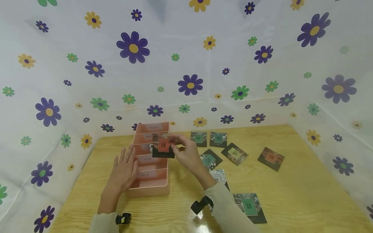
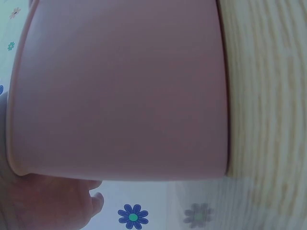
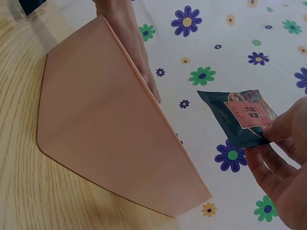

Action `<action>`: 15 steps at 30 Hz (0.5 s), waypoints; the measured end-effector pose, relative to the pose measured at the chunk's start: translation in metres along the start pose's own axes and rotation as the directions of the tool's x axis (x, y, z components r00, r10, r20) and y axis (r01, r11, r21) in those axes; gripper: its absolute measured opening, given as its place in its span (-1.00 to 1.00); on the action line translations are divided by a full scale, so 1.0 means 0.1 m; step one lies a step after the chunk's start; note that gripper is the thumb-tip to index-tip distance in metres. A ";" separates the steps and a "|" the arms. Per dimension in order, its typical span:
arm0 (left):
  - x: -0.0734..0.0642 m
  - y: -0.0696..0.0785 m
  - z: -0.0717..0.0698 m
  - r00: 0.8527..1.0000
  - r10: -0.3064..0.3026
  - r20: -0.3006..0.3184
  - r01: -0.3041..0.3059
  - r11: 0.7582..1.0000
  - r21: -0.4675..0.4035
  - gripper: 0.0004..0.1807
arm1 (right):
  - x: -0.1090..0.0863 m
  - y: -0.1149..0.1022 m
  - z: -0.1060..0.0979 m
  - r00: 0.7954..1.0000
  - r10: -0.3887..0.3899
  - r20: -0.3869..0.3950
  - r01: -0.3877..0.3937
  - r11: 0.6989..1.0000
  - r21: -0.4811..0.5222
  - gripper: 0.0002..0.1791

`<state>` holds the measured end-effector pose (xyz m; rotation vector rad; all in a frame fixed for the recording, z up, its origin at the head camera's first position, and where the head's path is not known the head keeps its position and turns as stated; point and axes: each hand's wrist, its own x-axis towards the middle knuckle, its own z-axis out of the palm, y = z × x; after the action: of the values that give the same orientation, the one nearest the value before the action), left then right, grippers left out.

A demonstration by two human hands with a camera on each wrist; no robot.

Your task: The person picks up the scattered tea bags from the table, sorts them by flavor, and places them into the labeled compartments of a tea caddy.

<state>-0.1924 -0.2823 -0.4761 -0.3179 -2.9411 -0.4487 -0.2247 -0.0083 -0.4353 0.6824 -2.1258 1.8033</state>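
A pink divided box [image 1: 148, 191] stands on the table, its compartments in a row with small labels on the dividers. Between thumb and fingers my right hand [image 1: 186, 153] pinches a dark sachet with a red label [image 1: 158, 152], held up over the box's right side. In the right wrist view the same sachet [image 3: 244, 117] shows clear above the box rim, tilted. My left hand [image 1: 123, 170] rests along the box's left edge with its fingers extended. From the left wrist, the box's end wall [image 2: 120, 91] fills most of the view.
Several sachets lie right of the box: green-label ones [image 1: 198, 138], a yellow-label one [image 1: 234, 153], a red-label one [image 1: 271, 158] and a pale one [image 1: 218, 175] partly under the right forearm. A larger-looking green-label sachet [image 1: 250, 207] lies near the front. Flower-printed cloth surrounds the wooden table [image 1: 306, 194].
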 end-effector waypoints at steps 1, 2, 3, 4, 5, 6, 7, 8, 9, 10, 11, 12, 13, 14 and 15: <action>0.00 0.00 0.00 1.000 0.000 0.000 0.000 1.000 0.000 -0.35 | 0.00 0.00 0.02 1.000 0.003 0.000 -0.003 1.000 0.002 -0.62; 0.00 0.00 -0.01 1.000 -0.001 0.000 0.001 1.000 -0.001 -0.35 | 0.01 0.01 0.04 1.000 0.005 0.002 -0.005 1.000 0.002 -0.63; -0.01 0.00 -0.01 1.000 -0.001 0.000 0.001 1.000 0.000 -0.35 | 0.01 0.01 0.06 1.000 0.006 0.002 -0.006 1.000 0.002 -0.63; -0.01 0.00 -0.02 1.000 -0.001 0.000 0.001 1.000 0.002 -0.35 | 0.01 0.02 0.07 1.000 0.006 0.003 -0.006 1.000 0.001 -0.64; -0.01 0.00 -0.02 1.000 0.000 0.000 0.000 1.000 0.005 -0.35 | 0.01 0.02 0.09 1.000 0.004 0.003 -0.004 1.000 0.003 -0.64; -0.01 -0.01 -0.02 1.000 0.000 -0.001 0.000 1.000 0.008 -0.35 | 0.01 0.03 0.10 1.000 0.001 0.003 -0.001 1.000 0.005 -0.64; -0.01 -0.01 -0.02 1.000 0.000 -0.002 0.000 1.000 0.012 -0.35 | 0.01 0.04 0.12 1.000 -0.005 0.004 0.005 1.000 0.009 -0.64; -0.01 -0.01 -0.02 1.000 0.001 -0.003 -0.001 1.000 0.016 -0.35 | 0.00 0.05 0.13 1.000 -0.011 0.004 0.011 1.000 0.016 -0.64; -0.01 0.00 -0.02 1.000 0.002 -0.003 -0.002 1.000 0.020 -0.35 | 0.00 0.05 0.15 1.000 -0.017 0.005 0.017 1.000 0.024 -0.63; 0.00 0.00 -0.02 1.000 0.003 -0.003 -0.003 1.000 0.024 -0.35 | 0.00 0.06 0.16 1.000 -0.023 0.006 0.023 0.999 0.032 -0.63; 0.00 0.00 -0.02 1.000 0.003 -0.002 -0.003 1.000 0.026 -0.35 | -0.01 0.08 0.17 1.000 -0.028 0.007 0.027 0.999 0.039 -0.64; -0.01 0.00 -0.01 1.000 0.002 -0.001 -0.002 1.000 0.026 -0.35 | -0.01 0.09 0.19 0.999 -0.033 0.008 0.033 0.999 0.043 -0.64; -0.01 0.00 -0.01 1.000 0.002 0.001 -0.002 1.000 0.027 -0.34 | -0.02 0.10 0.20 0.999 -0.039 0.009 0.039 0.998 0.049 -0.64; -0.01 0.00 -0.01 1.000 0.002 0.002 -0.002 1.000 0.025 -0.34 | -0.02 0.11 0.22 0.999 -0.044 0.009 0.043 0.998 0.054 -0.64; -0.01 0.00 -0.01 1.000 0.002 0.005 -0.002 1.000 0.023 -0.34 | -0.02 0.12 0.24 0.999 -0.048 0.009 0.048 0.997 0.058 -0.65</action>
<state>-0.1916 -0.2831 -0.4752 -0.3192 -2.9479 -0.4145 -0.2265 -0.0300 -0.4509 0.7517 -2.0533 1.8455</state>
